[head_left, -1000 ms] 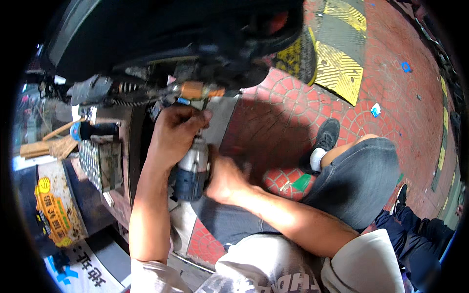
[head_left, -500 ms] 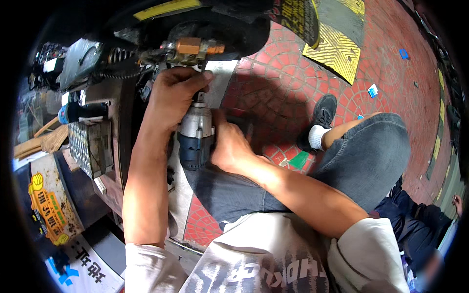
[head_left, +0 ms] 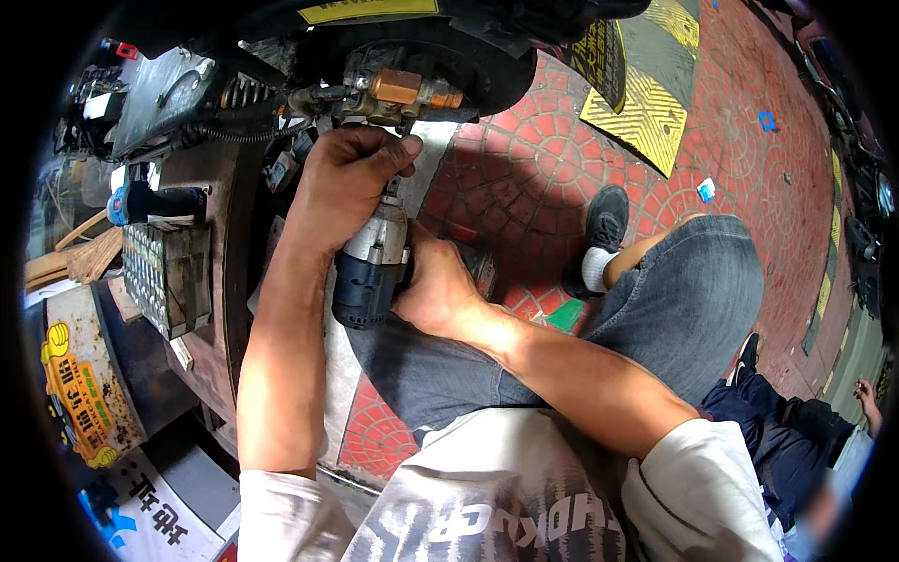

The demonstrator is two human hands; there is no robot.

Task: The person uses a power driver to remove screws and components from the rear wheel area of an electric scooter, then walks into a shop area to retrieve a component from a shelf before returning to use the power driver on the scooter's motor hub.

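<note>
My right hand (head_left: 438,286) is wrapped round the grip of a dark blue and silver impact wrench (head_left: 367,281), whose square drive points up toward a vehicle. At that drive, my left hand (head_left: 354,178) is closed, thumb and forefinger pinched together. What they pinch, if anything, is hidden by the fingers. Just above the fingertips sits a greasy metal assembly with a copper-coloured fitting (head_left: 398,87), mounted beside a dark wheel (head_left: 501,80). A coil spring (head_left: 242,94) lies left of it. The wrench's grip is mostly covered by my right hand.
To the left stands a brown bench (head_left: 217,309) with a metal box (head_left: 169,276) and a blue-black power tool (head_left: 154,204). A yellow-black ramp (head_left: 637,122) lies on red paving (head_left: 740,169). Another person (head_left: 805,440) is at the lower right.
The wrench's body has tilted a little, its rear end shifting left. The metal assembly and wheel now appear slightly farther right in view. Both hands keep their grips.
</note>
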